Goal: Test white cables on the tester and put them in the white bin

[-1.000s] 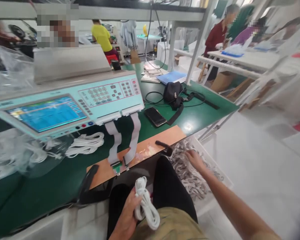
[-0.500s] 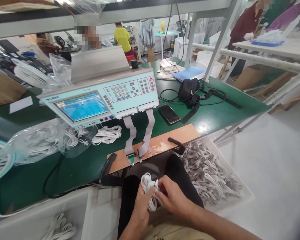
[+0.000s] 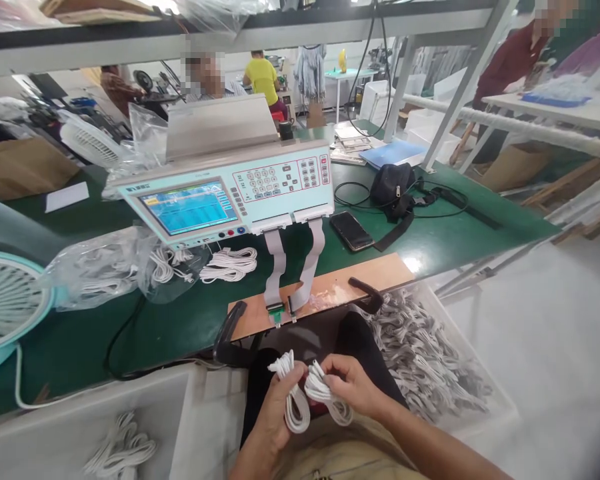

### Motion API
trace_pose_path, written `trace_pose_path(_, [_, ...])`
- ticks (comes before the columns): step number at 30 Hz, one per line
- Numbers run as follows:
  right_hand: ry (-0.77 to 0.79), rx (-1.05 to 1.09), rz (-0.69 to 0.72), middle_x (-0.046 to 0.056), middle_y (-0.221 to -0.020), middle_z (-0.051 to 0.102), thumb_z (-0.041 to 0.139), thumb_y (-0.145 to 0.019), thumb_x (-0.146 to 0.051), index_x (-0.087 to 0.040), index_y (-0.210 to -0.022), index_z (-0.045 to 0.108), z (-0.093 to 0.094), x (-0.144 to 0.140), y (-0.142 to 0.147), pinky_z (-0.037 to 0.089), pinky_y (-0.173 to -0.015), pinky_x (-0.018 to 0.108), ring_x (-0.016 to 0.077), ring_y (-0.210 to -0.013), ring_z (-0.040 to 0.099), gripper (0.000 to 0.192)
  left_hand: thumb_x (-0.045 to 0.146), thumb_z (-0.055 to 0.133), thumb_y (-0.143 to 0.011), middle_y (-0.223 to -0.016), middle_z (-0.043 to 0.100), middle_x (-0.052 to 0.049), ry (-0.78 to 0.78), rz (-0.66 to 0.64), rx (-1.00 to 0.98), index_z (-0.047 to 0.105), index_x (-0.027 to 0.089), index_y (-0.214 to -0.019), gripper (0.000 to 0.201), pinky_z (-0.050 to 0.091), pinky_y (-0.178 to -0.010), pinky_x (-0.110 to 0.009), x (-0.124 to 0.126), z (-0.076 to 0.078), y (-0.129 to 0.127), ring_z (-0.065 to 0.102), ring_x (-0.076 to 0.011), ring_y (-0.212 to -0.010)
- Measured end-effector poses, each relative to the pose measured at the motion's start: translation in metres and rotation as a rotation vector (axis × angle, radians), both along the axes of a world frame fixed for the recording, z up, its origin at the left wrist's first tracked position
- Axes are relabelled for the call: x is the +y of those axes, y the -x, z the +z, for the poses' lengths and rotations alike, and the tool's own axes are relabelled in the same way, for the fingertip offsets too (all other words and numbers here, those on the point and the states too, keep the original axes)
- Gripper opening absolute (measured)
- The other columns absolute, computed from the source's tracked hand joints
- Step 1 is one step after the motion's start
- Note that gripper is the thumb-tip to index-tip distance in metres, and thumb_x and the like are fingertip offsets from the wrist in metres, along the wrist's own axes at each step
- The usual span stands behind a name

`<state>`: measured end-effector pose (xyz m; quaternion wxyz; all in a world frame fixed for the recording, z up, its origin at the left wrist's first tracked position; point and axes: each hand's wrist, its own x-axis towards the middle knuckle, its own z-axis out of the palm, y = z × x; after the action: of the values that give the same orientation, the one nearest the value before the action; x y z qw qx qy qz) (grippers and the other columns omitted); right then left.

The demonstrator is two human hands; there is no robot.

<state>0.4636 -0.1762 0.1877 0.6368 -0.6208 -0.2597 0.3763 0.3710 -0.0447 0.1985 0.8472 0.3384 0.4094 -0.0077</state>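
Over my lap, my left hand (image 3: 280, 393) is closed on a coiled white cable (image 3: 297, 410), its loops hanging below the fingers. Beside it, my right hand (image 3: 353, 383) pinches a second coiled white cable (image 3: 341, 411) between thumb and fingers. The two coils are apart at the bottom and close together near the top. Just beyond my hands, a wooden board (image 3: 250, 323) at the table edge carries two small connectors (image 3: 279, 316) on grey ribbon cables (image 3: 310, 263), which run up to a tester (image 3: 220, 193) with a lit screen.
On the right stands a white bin (image 3: 500, 393) heaped with coiled cables; another bin (image 3: 175, 427) at lower left holds a few. Bagged cables (image 3: 100, 270), a fan (image 3: 15, 307), a phone (image 3: 351, 231) and a black bag (image 3: 393, 190) lie on the green table (image 3: 500, 230). People work behind.
The white cables, bunched together before, are now two separate coils, one in each hand. My right hand has moved a little to the right. The camera view has shifted slightly.
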Motion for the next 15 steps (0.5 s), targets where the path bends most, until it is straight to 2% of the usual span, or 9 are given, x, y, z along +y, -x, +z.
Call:
trace_pose_path(4, [0.015, -0.042, 0.057, 0.003, -0.072, 0.057, 0.050, -0.076, -0.016, -0.010, -0.076, 0.058, 0.001, 0.003, -0.004, 0.038, -0.061, 0.021, 0.0114, -0.066, 0.048, 0.010, 0.030, 0.071, -0.063, -0.065, 0.058, -0.003, -0.127, -0.152, -0.036, 0.053, 0.010, -0.086, 0.035, 0.046, -0.050, -0.025, 0.012, 0.006, 0.001, 0.054, -0.0124, -0.053])
trace_pose_path(9, [0.013, -0.146, 0.103, 0.003, -0.077, 0.059, 0.053, -0.080, -0.020, -0.011, -0.083, 0.060, 0.009, 0.014, -0.009, 0.039, -0.064, 0.021, 0.0116, -0.070, 0.050, 0.012, 0.024, 0.074, -0.058, -0.076, 0.059, -0.003, -0.113, -0.091, -0.005, 0.055, 0.012, -0.097, 0.045, 0.047, -0.063, -0.023, 0.026, 0.013, -0.003, 0.057, -0.0114, -0.067])
trace_pose_path(12, [0.013, -0.181, 0.110, 0.003, -0.078, 0.059, 0.055, -0.081, -0.023, -0.011, -0.083, 0.061, 0.013, 0.022, -0.012, 0.039, -0.066, 0.022, 0.0115, -0.071, 0.050, 0.013, 0.025, 0.073, -0.058, -0.066, 0.055, -0.001, -0.127, -0.139, -0.011, 0.054, 0.011, -0.084, 0.034, 0.044, -0.055, -0.023, 0.029, 0.015, -0.004, 0.053, -0.0102, -0.058])
trace_pose_path(15, [-0.032, -0.046, 0.151, 0.004, -0.078, 0.057, 0.057, -0.081, -0.027, -0.011, -0.085, 0.060, 0.012, 0.029, -0.013, 0.038, -0.063, 0.022, 0.0113, -0.070, 0.049, 0.017, 0.028, 0.071, -0.060, -0.061, 0.051, 0.000, -0.210, -0.091, -0.031, 0.051, 0.011, -0.076, 0.031, 0.040, -0.051, -0.021, 0.029, 0.015, -0.007, 0.047, -0.0083, -0.053])
